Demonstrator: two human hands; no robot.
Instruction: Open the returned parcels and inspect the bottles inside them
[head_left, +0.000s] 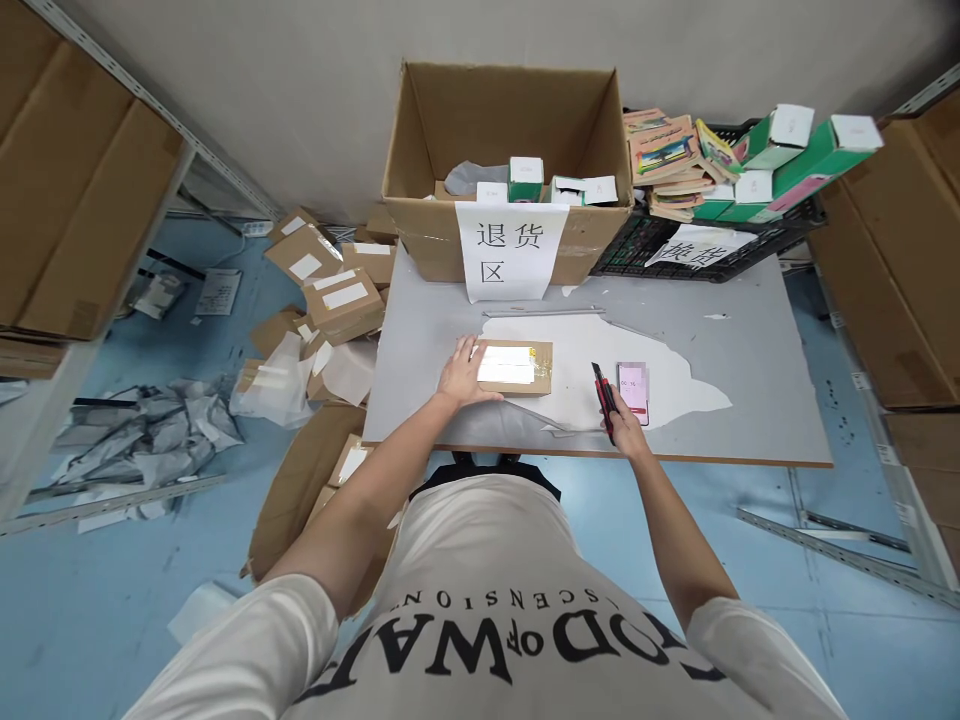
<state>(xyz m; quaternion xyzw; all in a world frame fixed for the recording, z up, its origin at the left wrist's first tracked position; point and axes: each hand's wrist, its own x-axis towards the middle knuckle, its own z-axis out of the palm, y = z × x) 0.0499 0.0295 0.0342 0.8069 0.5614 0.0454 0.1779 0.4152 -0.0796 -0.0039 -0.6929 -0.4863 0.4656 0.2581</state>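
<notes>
one head-worn camera looks steeply down and forward from above the person's chest, wide-angled. the grey table (750, 340) lies close below at centre, the wall and open carton (506, 120) at the far edge, blue floor (112, 600) left and right.

Warehouse returns area: shelving w/ cartons (82, 190), parcel pile (330, 280), labelled returns box (510, 150).
</notes>
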